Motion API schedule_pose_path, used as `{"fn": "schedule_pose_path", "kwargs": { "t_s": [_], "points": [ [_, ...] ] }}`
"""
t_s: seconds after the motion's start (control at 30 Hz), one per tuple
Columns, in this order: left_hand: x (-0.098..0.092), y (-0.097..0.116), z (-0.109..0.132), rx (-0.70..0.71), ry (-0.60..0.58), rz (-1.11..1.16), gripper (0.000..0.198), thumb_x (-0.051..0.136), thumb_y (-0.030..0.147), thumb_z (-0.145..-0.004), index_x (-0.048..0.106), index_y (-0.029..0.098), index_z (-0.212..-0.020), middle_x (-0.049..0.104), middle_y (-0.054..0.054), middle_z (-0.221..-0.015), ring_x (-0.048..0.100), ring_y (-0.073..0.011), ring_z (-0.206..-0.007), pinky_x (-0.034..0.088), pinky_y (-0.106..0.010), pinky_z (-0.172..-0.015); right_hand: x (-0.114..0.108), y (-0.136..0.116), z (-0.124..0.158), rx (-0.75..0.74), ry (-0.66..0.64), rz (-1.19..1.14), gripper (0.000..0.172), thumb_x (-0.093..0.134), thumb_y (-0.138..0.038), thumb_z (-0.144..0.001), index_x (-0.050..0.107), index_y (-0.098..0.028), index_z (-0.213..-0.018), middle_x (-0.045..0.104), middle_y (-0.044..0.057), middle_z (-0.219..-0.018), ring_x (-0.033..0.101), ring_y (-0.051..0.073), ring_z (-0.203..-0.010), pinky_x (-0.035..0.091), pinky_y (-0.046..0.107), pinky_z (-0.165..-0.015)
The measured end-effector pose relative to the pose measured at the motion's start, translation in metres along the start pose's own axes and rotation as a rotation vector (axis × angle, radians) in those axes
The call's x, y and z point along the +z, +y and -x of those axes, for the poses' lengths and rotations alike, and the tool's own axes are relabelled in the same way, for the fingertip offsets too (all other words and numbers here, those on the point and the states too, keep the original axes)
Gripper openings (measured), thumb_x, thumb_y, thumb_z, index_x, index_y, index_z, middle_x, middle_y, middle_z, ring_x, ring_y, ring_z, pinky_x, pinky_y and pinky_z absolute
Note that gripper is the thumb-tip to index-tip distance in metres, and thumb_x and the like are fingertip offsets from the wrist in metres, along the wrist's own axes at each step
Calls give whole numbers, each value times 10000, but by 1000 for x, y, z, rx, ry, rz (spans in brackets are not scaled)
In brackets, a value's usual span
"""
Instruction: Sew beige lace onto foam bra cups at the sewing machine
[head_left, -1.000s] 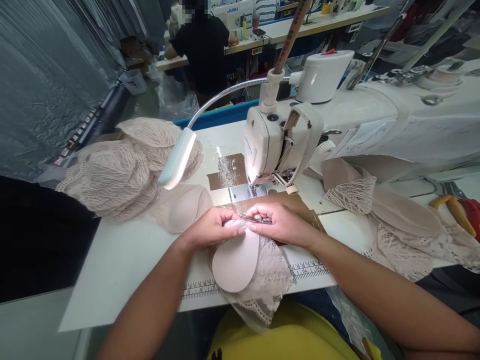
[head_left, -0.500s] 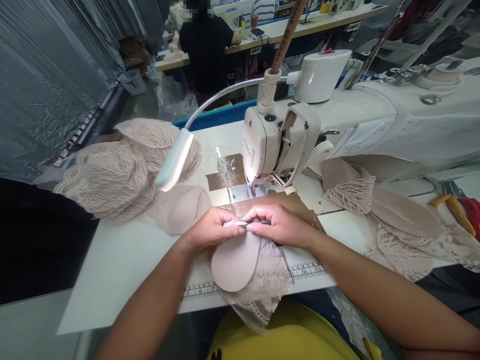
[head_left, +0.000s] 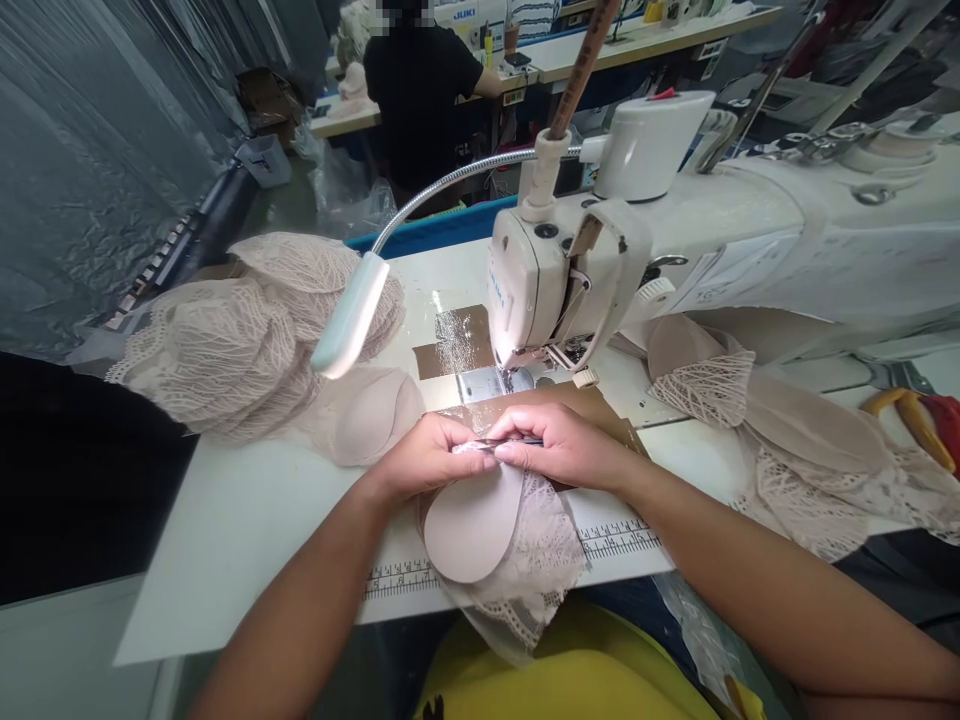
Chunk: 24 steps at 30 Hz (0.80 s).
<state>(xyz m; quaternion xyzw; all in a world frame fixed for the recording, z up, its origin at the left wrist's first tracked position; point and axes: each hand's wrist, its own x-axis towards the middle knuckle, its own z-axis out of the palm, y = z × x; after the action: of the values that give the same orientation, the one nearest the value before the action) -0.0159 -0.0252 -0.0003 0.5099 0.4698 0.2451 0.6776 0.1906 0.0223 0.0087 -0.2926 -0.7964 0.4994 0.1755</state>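
Observation:
In front of the sewing machine point(head_left: 529, 290), my left hand point(head_left: 433, 452) pinches the top edge of a beige lace bra cup piece point(head_left: 544, 545). A smooth foam cup point(head_left: 472, 525) hangs from that edge, with lace and sheer mesh spreading beneath it over the table's front edge. My right hand point(head_left: 561, 445) is closed on a slim dark metal tool point(head_left: 534, 440), whose tip meets the fabric edge between my fingertips. Whether it is snips or tweezers I cannot make out. Both hands are almost touching, just in front of the needle plate point(head_left: 480, 385).
Lace cups lie piled point(head_left: 225, 350) at the left, a single sheer cup point(head_left: 367, 420) nearer. More cup pieces point(head_left: 817, 430) and yellow-and-red handles point(head_left: 911, 425) lie right. A lamp point(head_left: 351, 315) overhangs the table. Ruler tape point(head_left: 619, 538) runs along the front. A person point(head_left: 416, 100) sits beyond.
The metal tool's tip has shifted slightly left along the fabric edge, and more of its shiny tip shows. Both hands keep their hold. The view has shifted slightly.

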Motion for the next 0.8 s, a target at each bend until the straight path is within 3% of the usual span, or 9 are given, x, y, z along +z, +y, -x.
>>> {"fn": "schedule_pose_path", "kwargs": {
  "t_s": [0.2,0.27,0.4,0.5,0.6,0.7,0.8],
  "points": [
    [2,0,0,-16,20,-13,425,710,443,-717,458,138,-561,305,63,-517,253,-49,-482,164,-216,-448,8,2,-4,-40,103,-41,160,542,-285,-867,644,-172,-813,638,14,-797,579,142,-745,433,267,-670],
    [2,0,1,-4,21,-9,416,714,437,-717,468,136,-571,318,60,-524,262,-50,-485,174,-214,-450,6,5,-4,-1,122,-138,162,555,-316,-857,618,-167,-861,623,20,-804,578,145,-744,441,269,-663],
    [1,-1,-1,28,36,6,342,708,421,-734,576,112,-675,422,33,-575,352,-62,-515,252,-204,-471,1,8,-1,123,1,-233,313,665,-372,-762,571,-178,-989,578,-3,-786,544,138,-702,418,252,-602],
    [-1,2,0,53,95,-16,314,681,412,-762,631,106,-811,529,-9,-670,460,-91,-583,349,-209,-520,1,7,1,144,-34,-83,168,638,-330,-766,580,-173,-774,495,-32,-664,452,108,-597,329,232,-523],
    [-5,12,8,211,300,-204,228,660,334,-786,637,131,-887,574,-24,-754,520,-118,-678,411,-227,-606,3,4,2,139,8,-24,174,563,-297,-807,549,-175,-684,485,-32,-635,435,105,-578,300,233,-507],
    [-3,25,21,397,502,-490,121,633,260,-802,649,159,-866,603,-34,-815,546,-134,-745,428,-237,-656,3,2,3,151,13,-43,134,524,-275,-831,594,-182,-766,556,-12,-693,486,123,-617,338,241,-533],
    [7,30,26,410,432,-668,125,585,259,-837,650,165,-787,612,-26,-744,544,-128,-671,421,-233,-595,4,0,4,157,14,-74,152,510,-280,-844,615,-178,-800,577,1,-713,500,129,-624,358,248,-547]
  ]
}}
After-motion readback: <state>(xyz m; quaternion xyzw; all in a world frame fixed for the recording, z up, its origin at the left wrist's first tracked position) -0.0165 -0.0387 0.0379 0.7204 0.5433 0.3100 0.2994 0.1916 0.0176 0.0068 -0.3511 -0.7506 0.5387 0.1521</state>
